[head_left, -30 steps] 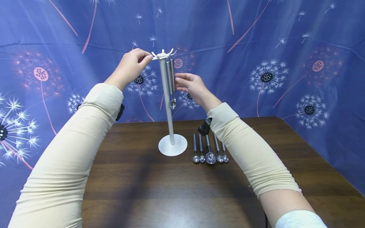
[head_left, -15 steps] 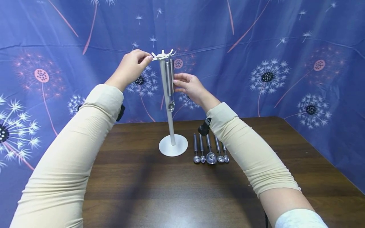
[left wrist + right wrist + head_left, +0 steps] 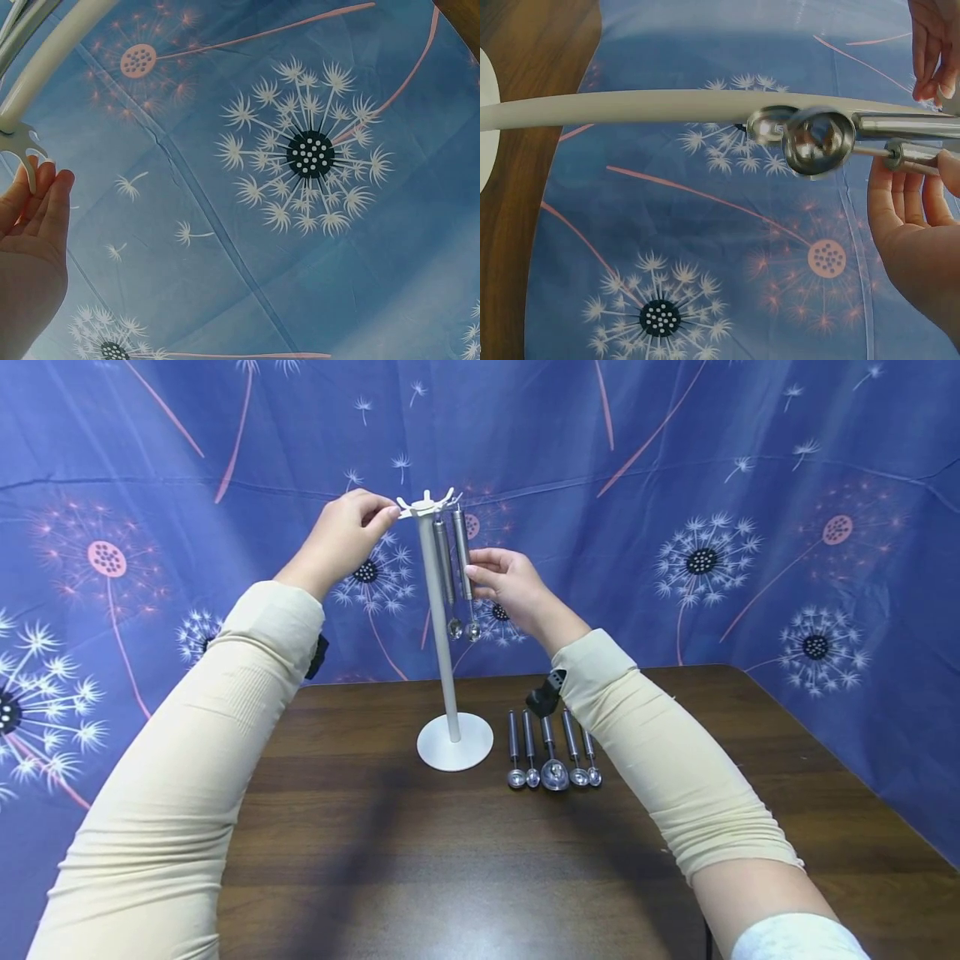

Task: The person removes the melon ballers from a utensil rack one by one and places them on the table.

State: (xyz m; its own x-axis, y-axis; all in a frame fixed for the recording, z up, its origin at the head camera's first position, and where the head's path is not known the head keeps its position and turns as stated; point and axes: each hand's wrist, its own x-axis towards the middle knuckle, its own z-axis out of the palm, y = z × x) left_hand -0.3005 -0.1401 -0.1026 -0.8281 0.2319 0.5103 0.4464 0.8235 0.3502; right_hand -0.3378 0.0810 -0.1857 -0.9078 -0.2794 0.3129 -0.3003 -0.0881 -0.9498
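Note:
A white utensil stand [image 3: 442,635] rises from a round base, with a ring of hooks on top. My left hand [image 3: 347,533] pinches one of its hooks [image 3: 28,169] between thumb and fingers. On the stand's right side, my right hand [image 3: 513,587] pinches a steel melon baller [image 3: 462,552] by its lower handle, bowl down and slightly tilted. The handle's top end is up at the hooks. Beside it, closer to the pole, hangs another melon baller [image 3: 444,560]. Their round bowls overlap in the right wrist view, the held melon baller's bowl [image 3: 817,142] in front.
Several more steel scoops [image 3: 555,772] lie in a row on the brown wooden table [image 3: 450,860], right of the stand's base [image 3: 435,756], bowls toward me. The middle one is the largest. A blue dandelion-print curtain [image 3: 585,527] hangs behind the table.
My right hand has shifted right with the melon baller, whose bowl now shows apart from the hanging one. The left hand stays at the hook.

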